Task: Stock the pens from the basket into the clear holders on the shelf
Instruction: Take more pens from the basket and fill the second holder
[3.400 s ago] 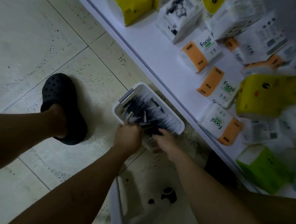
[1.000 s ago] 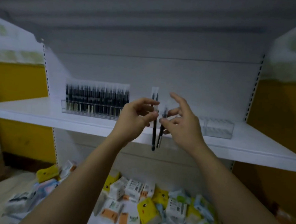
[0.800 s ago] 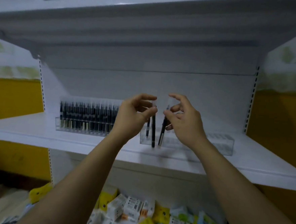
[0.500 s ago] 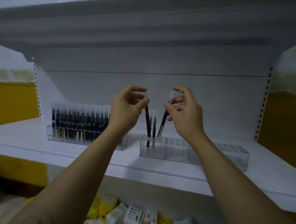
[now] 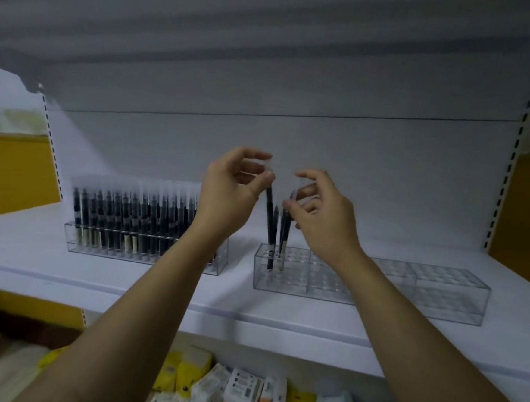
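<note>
Pinching one pen (image 5: pixel 268 213) by its top, the left hand (image 5: pixel 226 195) lowers it into the near-empty clear holder (image 5: pixel 371 283) toward the shelf's (image 5: pixel 126 282) right end; the right hand (image 5: pixel 322 214) grips another pen (image 5: pixel 285 230) likewise. Best keep each upright, tip centred over a free hole, then release. The full holder (image 5: pixel 144 242) stands beside it.

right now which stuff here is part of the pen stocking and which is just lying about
Job:
left hand pinching a pen
right hand on another pen
right clear holder, mostly empty
left holder, full

Lying about:
packets below the shelf
</note>
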